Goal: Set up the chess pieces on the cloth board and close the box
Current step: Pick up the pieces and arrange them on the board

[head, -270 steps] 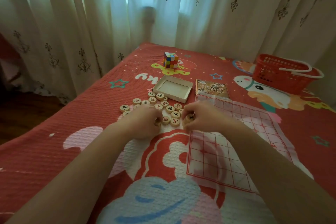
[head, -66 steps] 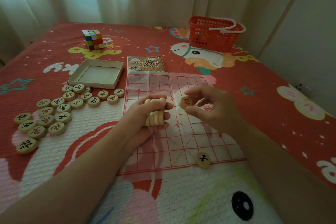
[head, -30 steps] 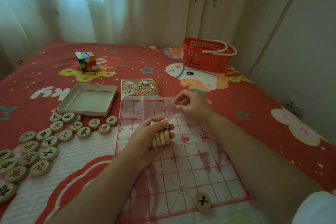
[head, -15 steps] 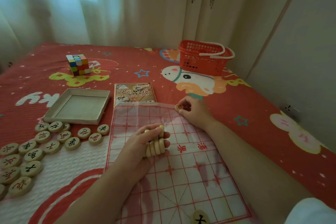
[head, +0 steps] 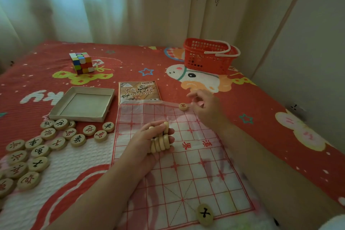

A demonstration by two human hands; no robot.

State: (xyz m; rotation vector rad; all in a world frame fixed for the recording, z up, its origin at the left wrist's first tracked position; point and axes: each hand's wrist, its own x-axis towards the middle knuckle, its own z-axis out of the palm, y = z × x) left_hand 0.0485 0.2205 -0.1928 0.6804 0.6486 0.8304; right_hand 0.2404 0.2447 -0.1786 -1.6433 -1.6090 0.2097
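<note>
Wooden discs (head: pixel 160 141) stand stacked in the curled fingers of the left hand (head: pixel 145 145), over the middle of the cloth board (head: pixel 196 173). The right hand (head: pixel 204 107), fingers loose and holding nothing, is just right of a red-marked piece (head: pixel 183 106) at the board's far right corner. The open box (head: pixel 78 117) lies far left.

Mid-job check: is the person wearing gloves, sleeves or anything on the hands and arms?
No gloves: left hand and right hand are bare, as are both forearms. No watch or ring shows. What looks like a white sleeve edge shows high on the right arm.
</note>
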